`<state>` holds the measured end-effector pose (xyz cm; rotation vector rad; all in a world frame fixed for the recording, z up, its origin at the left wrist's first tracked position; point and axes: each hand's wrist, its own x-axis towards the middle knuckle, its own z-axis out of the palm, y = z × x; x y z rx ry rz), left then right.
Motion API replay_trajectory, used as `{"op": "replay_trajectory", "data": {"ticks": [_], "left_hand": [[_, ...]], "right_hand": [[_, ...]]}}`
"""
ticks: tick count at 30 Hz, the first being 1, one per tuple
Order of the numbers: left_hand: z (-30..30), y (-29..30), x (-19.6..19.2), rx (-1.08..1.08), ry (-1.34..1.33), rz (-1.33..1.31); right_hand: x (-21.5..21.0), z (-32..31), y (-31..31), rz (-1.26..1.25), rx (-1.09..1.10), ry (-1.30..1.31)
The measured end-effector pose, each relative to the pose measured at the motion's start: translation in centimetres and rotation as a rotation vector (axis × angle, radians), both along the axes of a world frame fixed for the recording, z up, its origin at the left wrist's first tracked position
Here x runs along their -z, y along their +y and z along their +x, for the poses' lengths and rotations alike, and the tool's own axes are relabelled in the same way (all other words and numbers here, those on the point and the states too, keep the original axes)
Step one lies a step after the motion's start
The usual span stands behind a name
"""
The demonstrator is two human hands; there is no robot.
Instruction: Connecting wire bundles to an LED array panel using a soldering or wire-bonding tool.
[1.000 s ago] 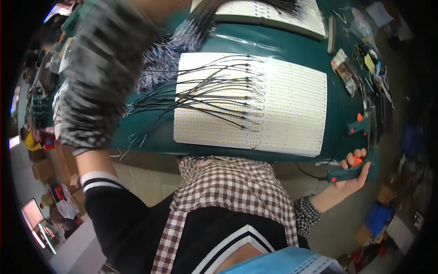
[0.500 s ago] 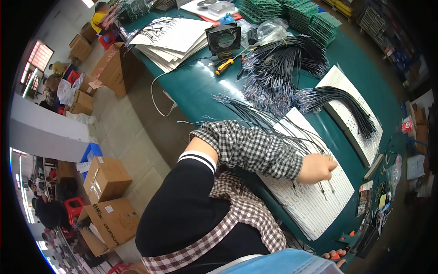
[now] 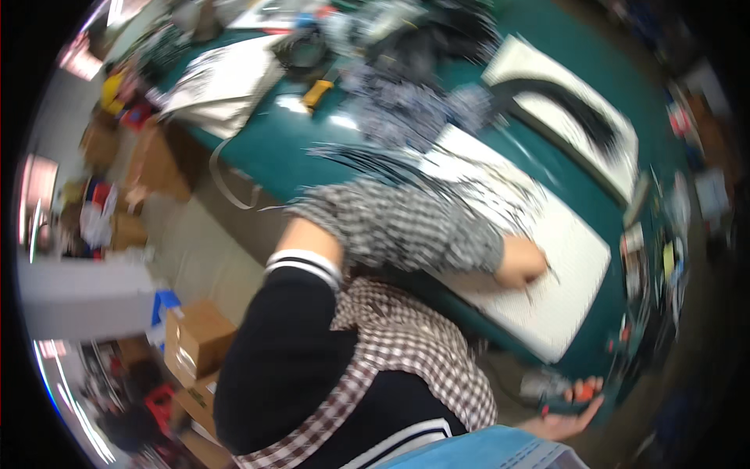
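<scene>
My left hand (image 3: 522, 262), its arm in a black-and-white checked sleeve cover, is closed low over a white board (image 3: 574, 258). Thin black cables (image 3: 488, 184) lie across that board and run up to the fingers. Motion blur hides what the fingers pinch. At the lower right, beyond the board's near corner, my right hand (image 3: 574, 414) is curled round a red-orange handled tool (image 3: 583, 393); its kind does not show. A second white board (image 3: 617, 160) carries a thick bundle of black cables (image 3: 574, 102).
A large heap of black cables (image 3: 414, 94) with stripped ends lies on the green table (image 3: 269, 168). Beyond are a yellow-handled screwdriver (image 3: 316, 95), a dark fan-like frame (image 3: 303, 53) and stacked white boards (image 3: 226, 82). Cardboard boxes (image 3: 195, 332) stand on the floor at left.
The whole view has shifted and blurred. My left hand has drawn back a little toward me over the board. More of my right hand and its red-orange handled tool shows now.
</scene>
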<state>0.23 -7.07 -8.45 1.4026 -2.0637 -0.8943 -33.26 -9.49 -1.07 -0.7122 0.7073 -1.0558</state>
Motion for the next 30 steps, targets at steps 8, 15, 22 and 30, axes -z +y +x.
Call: {"op": "replay_trajectory", "data": {"ticks": [8, 15, 22, 30], "left_hand": [[1.3, 1.3, -1.8, -0.136, -0.026, -0.154], [1.0, 4.8, -5.0, -0.319, 0.227, -0.079], [0.8, 7.4, -3.2, -0.447, 0.364, 0.080], [-0.6, 9.9, -1.3, -0.566, 0.247, 0.023]], "right_hand": [[2.0, 0.6, 1.0, 0.002, -0.005, -0.091], [1.9, 0.5, 2.1, -0.001, -0.042, -0.121], [2.5, 3.4, 3.0, 0.029, -0.138, -0.013], [4.0, 3.8, 5.4, -0.037, -0.154, 0.077]]}}
